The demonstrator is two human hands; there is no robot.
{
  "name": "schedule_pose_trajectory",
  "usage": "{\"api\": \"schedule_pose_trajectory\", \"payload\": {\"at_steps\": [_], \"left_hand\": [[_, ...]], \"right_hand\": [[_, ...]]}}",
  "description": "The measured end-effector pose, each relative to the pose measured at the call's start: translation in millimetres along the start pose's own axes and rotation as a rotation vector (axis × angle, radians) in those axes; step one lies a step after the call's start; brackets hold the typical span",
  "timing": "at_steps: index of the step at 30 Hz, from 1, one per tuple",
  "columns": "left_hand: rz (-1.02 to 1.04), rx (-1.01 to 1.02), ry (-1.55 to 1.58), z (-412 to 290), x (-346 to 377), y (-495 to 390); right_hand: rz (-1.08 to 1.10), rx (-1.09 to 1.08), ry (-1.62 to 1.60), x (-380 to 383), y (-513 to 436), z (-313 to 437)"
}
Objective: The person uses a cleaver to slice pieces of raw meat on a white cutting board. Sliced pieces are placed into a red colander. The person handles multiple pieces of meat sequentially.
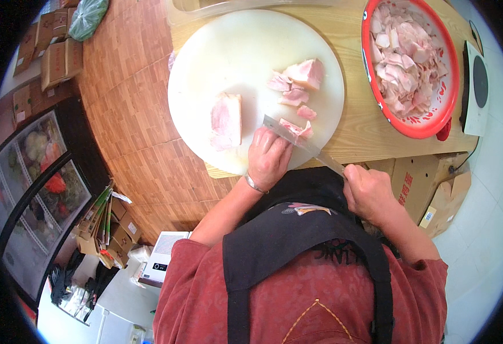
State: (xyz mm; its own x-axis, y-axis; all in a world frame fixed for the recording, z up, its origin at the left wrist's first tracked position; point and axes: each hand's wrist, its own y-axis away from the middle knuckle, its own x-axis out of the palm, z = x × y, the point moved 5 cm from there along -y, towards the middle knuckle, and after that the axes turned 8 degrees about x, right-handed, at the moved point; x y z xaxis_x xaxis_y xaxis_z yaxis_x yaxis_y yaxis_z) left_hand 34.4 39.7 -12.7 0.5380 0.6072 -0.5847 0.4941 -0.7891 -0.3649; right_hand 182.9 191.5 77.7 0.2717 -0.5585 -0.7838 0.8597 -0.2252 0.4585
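Note:
A cleaver (292,134) has its handle gripped in my right hand (368,189), its blade reaching up and left over a round white cutting board (217,51). My left hand (269,155) rests at the board's near edge, fingers bent against the blade; whether it pins a piece of meat beneath is hidden. Just beyond the blade lies a small piece of pale pink meat (299,128). A larger block of meat (227,120) sits on the board left of my hands. Farther back on the right are another chunk (306,74) and several smaller pieces (293,94).
A red-rimmed enamel basin (453,86) full of sliced meat stands on the wooden table (354,129) at the right, beside a white appliance with a round dark plate (478,88). A clear plastic container (178,13) borders the board's far side. Cardboard boxes (415,185) are below the table.

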Motion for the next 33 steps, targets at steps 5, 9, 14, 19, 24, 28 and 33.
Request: {"api": "schedule_pose_trajectory", "payload": {"at_steps": [5, 9, 14, 19, 24, 28, 33], "left_hand": [[-0.024, -0.001, 0.001, 1, 1, -3], [-0.039, -0.054, 0.023, 2, 3, -2], [-0.052, -0.074, 0.012, 4, 4, -1], [-0.058, -0.118, 0.037, 1, 1, -4], [-0.045, -0.136, 0.01, 0, 3, -5], [-0.07, -0.136, 0.019, 1, 1, -3], [-0.051, -0.129, 0.008, 1, 2, -1]], "right_hand": [[0.054, 0.027, 0.032, 5, 7, -3], [0.035, 0.002, 0.03, 17, -22, 3], [0.046, -0.014, -0.006, 18, -21, 1], [0.134, 0.032, 0.015, 21, -16, -4], [0.016, -0.043, -0.023, 26, -47, 8], [0.099, 0.034, 0.023, 24, -14, -6], [0.035, -0.027, 0.005, 38, -47, 5]]}}
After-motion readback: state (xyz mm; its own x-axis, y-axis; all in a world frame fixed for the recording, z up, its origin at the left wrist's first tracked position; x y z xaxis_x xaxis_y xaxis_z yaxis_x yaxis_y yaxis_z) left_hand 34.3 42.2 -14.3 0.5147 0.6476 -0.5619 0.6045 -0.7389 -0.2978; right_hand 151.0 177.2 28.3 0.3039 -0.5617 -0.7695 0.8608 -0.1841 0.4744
